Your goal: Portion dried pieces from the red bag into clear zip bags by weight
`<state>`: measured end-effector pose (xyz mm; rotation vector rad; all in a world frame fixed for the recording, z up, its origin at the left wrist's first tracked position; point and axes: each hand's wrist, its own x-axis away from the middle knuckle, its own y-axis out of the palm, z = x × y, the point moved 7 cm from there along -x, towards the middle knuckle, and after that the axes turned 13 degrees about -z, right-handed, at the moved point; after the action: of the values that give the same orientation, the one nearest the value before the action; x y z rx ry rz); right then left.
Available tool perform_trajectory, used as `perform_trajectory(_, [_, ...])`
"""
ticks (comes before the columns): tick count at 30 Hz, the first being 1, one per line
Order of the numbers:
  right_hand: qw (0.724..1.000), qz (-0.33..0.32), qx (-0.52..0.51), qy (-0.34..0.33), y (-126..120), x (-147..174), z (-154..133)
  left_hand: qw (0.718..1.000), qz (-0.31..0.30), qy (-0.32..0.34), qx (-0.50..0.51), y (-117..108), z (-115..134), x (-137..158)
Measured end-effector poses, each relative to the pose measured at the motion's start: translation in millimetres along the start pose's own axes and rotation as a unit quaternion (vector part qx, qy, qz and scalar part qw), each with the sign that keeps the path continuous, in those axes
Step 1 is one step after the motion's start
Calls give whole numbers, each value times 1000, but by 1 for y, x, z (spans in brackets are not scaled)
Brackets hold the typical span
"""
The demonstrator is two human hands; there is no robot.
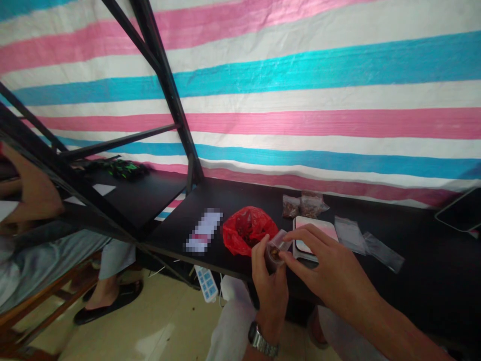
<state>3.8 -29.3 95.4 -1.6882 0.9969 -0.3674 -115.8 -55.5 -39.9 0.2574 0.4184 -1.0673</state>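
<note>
My left hand [271,278], with a metal-band watch on its wrist, is wrapped round a small clear plastic bag [280,239] with brown bits inside. The bag's mouth gapes upward. From the other side, my right hand [326,258] pinches the bag's edge between thumb and fingers. Just beyond my left fingers lies a red plastic bag [246,225], spread wide with dark brown bits in it. Partly covered by my right hand, a flat white device [313,228] like a small scale rests on the black table [233,193].
Filled clear packets [300,205] sit at the table's back. Flat clear bags [368,243] lie right of the white device, and a phone-like dark object [460,213] is at far right. A power strip [206,283] hangs below the edge. A person [41,250] sits left, beyond black frame bars [165,85].
</note>
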Motion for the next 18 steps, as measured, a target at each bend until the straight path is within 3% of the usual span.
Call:
perform_trajectory(10, [993, 2, -106, 51, 1, -14, 8, 998, 42, 8, -45, -17, 13, 1])
perform_trajectory(18, [972, -118, -155, 130, 69, -61, 20, 991, 73, 45, -101, -39, 25, 20])
